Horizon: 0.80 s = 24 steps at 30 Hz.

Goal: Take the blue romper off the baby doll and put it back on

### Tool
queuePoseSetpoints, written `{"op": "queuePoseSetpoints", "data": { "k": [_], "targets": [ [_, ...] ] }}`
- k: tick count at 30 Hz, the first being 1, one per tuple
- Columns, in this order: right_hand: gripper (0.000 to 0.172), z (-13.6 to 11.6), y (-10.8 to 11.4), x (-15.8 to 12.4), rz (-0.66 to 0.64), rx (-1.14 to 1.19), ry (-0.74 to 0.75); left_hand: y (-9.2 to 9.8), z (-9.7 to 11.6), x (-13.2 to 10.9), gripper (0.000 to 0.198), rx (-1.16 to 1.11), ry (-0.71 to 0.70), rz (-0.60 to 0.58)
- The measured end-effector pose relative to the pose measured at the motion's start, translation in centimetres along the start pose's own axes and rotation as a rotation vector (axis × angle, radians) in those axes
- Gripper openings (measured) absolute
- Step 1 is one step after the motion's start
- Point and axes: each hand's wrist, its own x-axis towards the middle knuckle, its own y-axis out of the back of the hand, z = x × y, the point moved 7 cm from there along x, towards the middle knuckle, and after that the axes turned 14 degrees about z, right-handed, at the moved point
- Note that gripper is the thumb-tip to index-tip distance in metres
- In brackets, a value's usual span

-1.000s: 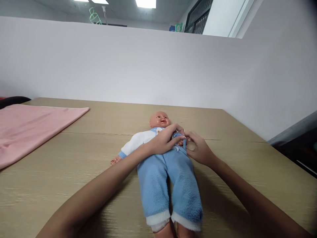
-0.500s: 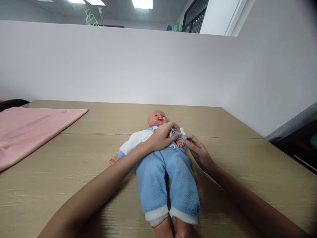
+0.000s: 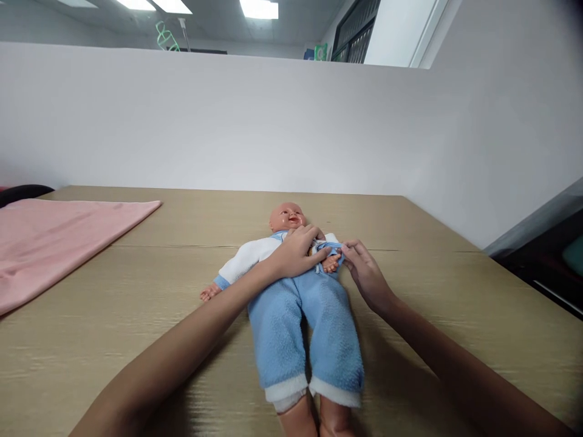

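A baby doll [image 3: 286,217] in a white top and fuzzy blue trousers [image 3: 303,315] lies on its back, head away from me. My left hand [image 3: 299,250] reaches across its chest, fingers curled over the doll's arm on the right, thumb by the cuff. Between thumb and fingertips, my right hand [image 3: 363,270] pinches the blue sleeve cuff [image 3: 339,249] on that same arm. The doll's small hand [image 3: 331,263] pokes out below the cuff. Its other arm, with a white sleeve [image 3: 248,260], stretches out to the left. My left hand hides part of the chest and sleeve.
The doll rests on a wood-grain table [image 3: 437,291]. A pink cloth [image 3: 68,243] lies flat at the left. Behind the table stands a white partition [image 3: 228,121]. A dark object [image 3: 546,267] is beyond the right edge.
My right hand has pulled the blue cuff slightly outward to the right, and its fingers have shifted on it. My left hand stays almost the same on the doll.
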Motion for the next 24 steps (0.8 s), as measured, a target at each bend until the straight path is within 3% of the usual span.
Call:
{"op": "queuePoseSetpoints", "data": {
  "k": [10,17,24],
  "targets": [
    [0.041,0.6,0.7,-1.0,0.172,-0.188,0.125,-0.2,-1.0,0.0,0.023,-0.1,0.108,0.039],
    [0.056,2.9,0.3,1.7,0.148,-0.122,-0.009,-0.6,-1.1,0.3,0.031,-0.22,0.145,0.021],
    [0.058,4.6,-1.5,4.2,0.081,-0.044,-0.074,-0.4,-2.5,0.2,0.012,-0.155,0.251,0.095]
  ]
}}
